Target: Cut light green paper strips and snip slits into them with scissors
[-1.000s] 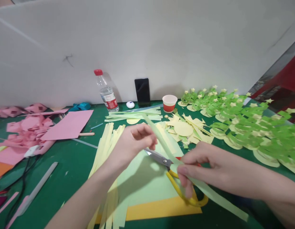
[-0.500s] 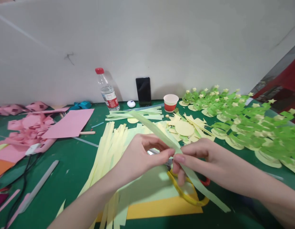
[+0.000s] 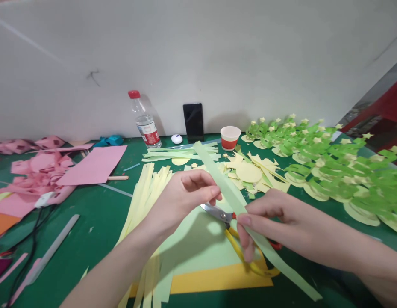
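My right hand [image 3: 272, 222] pinches a long pale green paper strip [image 3: 228, 190] between thumb and fingers. The strip slants from upper left to lower right, its lower end hanging past my right wrist side. Just left of the strip is my left hand [image 3: 192, 192], thumb and fingertips drawn together beside the strip's edge, with nothing visible between them. Below the hands, scissors [image 3: 219, 214] with yellow and red handles lie on pale green paper sheets [image 3: 201, 244], partly hidden by my right hand. Cut pale yellow strips [image 3: 142, 199] lie left of the sheets.
Along the wall stand a water bottle [image 3: 147, 126], a black phone [image 3: 193, 122] and a paper cup [image 3: 230, 139]. Yellow paper scraps [image 3: 249, 171] lie behind my right hand. Green spiral paper trees [image 3: 329, 158] fill the right side; pink paper [image 3: 92, 165] lies left.
My left fingers have come off the strip and moved slightly left and up. The strip has turned steeper, its upper end moving right, still in my right hand. More of the scissors shows.
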`<state>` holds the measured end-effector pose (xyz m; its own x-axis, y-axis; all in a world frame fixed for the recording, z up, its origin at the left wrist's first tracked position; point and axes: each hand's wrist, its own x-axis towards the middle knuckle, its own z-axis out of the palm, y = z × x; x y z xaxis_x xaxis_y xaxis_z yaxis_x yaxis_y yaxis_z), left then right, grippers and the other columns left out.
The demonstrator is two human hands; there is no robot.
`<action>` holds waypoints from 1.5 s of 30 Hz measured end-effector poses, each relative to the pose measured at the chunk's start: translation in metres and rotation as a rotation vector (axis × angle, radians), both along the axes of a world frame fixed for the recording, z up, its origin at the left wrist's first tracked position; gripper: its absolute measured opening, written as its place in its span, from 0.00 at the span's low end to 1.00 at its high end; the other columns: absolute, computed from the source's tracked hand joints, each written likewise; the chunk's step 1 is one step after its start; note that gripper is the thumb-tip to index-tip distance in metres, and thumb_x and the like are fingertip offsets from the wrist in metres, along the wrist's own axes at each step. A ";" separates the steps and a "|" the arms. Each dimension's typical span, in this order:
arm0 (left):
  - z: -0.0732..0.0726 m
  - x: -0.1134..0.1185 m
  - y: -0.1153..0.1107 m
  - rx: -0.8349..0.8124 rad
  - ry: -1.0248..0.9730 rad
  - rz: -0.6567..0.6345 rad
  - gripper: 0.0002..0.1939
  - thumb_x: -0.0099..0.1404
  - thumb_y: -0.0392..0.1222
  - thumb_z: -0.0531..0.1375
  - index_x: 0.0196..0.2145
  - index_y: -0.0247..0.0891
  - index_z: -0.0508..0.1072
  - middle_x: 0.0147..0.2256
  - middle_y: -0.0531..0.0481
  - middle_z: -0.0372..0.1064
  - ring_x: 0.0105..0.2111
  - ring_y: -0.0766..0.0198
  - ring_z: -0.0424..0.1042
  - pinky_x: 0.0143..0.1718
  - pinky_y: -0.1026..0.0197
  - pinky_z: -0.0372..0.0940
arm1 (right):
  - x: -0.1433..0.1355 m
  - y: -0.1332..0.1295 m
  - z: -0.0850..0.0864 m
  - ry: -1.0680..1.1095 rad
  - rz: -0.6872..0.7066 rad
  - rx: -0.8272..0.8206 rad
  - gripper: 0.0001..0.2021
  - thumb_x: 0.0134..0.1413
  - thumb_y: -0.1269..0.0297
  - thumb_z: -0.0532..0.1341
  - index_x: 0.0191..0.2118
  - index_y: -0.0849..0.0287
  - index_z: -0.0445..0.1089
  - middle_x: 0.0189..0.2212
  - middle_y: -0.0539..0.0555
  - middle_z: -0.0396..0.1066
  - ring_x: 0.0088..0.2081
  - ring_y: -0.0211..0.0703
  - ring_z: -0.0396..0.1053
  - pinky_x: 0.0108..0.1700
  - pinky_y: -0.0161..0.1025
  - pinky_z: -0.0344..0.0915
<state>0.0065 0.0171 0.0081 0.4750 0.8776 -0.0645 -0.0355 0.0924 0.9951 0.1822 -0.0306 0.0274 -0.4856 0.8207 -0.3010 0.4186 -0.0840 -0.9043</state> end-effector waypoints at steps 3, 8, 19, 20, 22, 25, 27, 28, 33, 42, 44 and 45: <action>0.000 0.001 0.000 -0.004 -0.031 -0.005 0.05 0.51 0.34 0.60 0.19 0.36 0.70 0.18 0.57 0.65 0.19 0.73 0.62 0.24 0.69 0.60 | 0.000 0.001 -0.001 0.006 -0.001 0.001 0.15 0.53 0.65 0.52 0.18 0.59 0.67 0.21 0.52 0.74 0.25 0.37 0.67 0.28 0.33 0.61; -0.001 0.004 -0.004 0.056 0.030 0.012 0.05 0.51 0.32 0.58 0.19 0.36 0.68 0.18 0.58 0.64 0.20 0.73 0.60 0.23 0.69 0.58 | 0.000 0.002 -0.002 -0.064 0.011 0.087 0.16 0.55 0.61 0.52 0.22 0.60 0.70 0.24 0.52 0.74 0.24 0.36 0.64 0.24 0.32 0.57; 0.002 0.007 -0.012 0.108 0.238 -0.012 0.04 0.51 0.37 0.60 0.21 0.35 0.69 0.23 0.54 0.68 0.25 0.68 0.66 0.27 0.66 0.61 | -0.001 0.002 -0.004 -0.111 0.039 0.111 0.18 0.54 0.63 0.50 0.20 0.61 0.69 0.17 0.50 0.68 0.17 0.32 0.49 0.18 0.32 0.46; 0.002 0.006 -0.010 0.118 0.234 0.019 0.04 0.51 0.37 0.60 0.22 0.35 0.69 0.23 0.54 0.68 0.25 0.68 0.66 0.27 0.66 0.61 | 0.000 0.000 -0.004 -0.114 0.041 0.101 0.18 0.54 0.62 0.49 0.20 0.61 0.69 0.18 0.50 0.69 0.17 0.32 0.51 0.19 0.33 0.47; 0.002 0.002 -0.005 0.142 0.220 0.091 0.04 0.50 0.37 0.60 0.21 0.35 0.69 0.22 0.55 0.67 0.23 0.69 0.65 0.25 0.67 0.60 | 0.001 -0.002 -0.005 -0.103 0.046 0.085 0.18 0.55 0.63 0.49 0.19 0.61 0.69 0.19 0.52 0.71 0.20 0.34 0.58 0.21 0.33 0.51; 0.002 -0.005 0.006 0.184 0.180 0.198 0.03 0.50 0.35 0.60 0.20 0.36 0.70 0.19 0.57 0.64 0.20 0.71 0.62 0.23 0.69 0.58 | 0.004 -0.002 -0.003 -0.052 0.047 0.058 0.17 0.55 0.64 0.51 0.19 0.60 0.68 0.20 0.52 0.73 0.24 0.38 0.67 0.26 0.34 0.59; 0.002 -0.011 0.015 0.227 0.146 0.294 0.04 0.50 0.34 0.60 0.20 0.36 0.70 0.18 0.58 0.63 0.20 0.72 0.60 0.24 0.69 0.58 | 0.006 0.000 -0.002 -0.018 0.042 0.049 0.17 0.54 0.64 0.51 0.18 0.60 0.68 0.20 0.53 0.74 0.24 0.40 0.69 0.28 0.35 0.61; 0.002 -0.013 0.019 0.249 0.113 0.351 0.04 0.51 0.33 0.60 0.20 0.36 0.70 0.18 0.58 0.62 0.21 0.73 0.60 0.25 0.70 0.58 | 0.007 0.000 -0.002 -0.006 0.034 0.046 0.17 0.54 0.64 0.52 0.19 0.59 0.68 0.20 0.53 0.75 0.24 0.41 0.70 0.28 0.36 0.62; 0.002 -0.013 0.022 0.259 0.042 0.342 0.05 0.57 0.39 0.58 0.25 0.36 0.71 0.23 0.56 0.65 0.21 0.72 0.61 0.25 0.69 0.59 | 0.006 0.003 -0.005 -0.031 -0.095 0.163 0.16 0.54 0.63 0.51 0.20 0.58 0.68 0.22 0.53 0.74 0.29 0.42 0.72 0.31 0.35 0.64; -0.003 0.013 -0.015 0.286 0.232 0.024 0.06 0.61 0.42 0.56 0.34 0.39 0.71 0.31 0.55 0.70 0.30 0.69 0.67 0.29 0.69 0.62 | -0.015 0.005 -0.027 -0.276 -0.164 0.526 0.17 0.54 0.64 0.45 0.18 0.58 0.61 0.14 0.50 0.67 0.15 0.33 0.59 0.19 0.31 0.53; -0.004 0.013 -0.015 0.274 0.217 0.022 0.07 0.63 0.42 0.54 0.34 0.39 0.71 0.31 0.55 0.70 0.31 0.69 0.68 0.32 0.69 0.62 | -0.015 0.004 -0.029 -0.290 -0.168 0.565 0.18 0.55 0.63 0.45 0.18 0.59 0.62 0.13 0.50 0.66 0.13 0.32 0.57 0.18 0.31 0.51; -0.003 0.012 -0.014 0.274 0.213 0.018 0.08 0.63 0.43 0.54 0.34 0.39 0.71 0.31 0.55 0.70 0.31 0.68 0.68 0.33 0.69 0.62 | -0.014 0.004 -0.030 -0.298 -0.179 0.584 0.18 0.55 0.64 0.45 0.18 0.59 0.62 0.12 0.49 0.66 0.13 0.32 0.57 0.18 0.31 0.51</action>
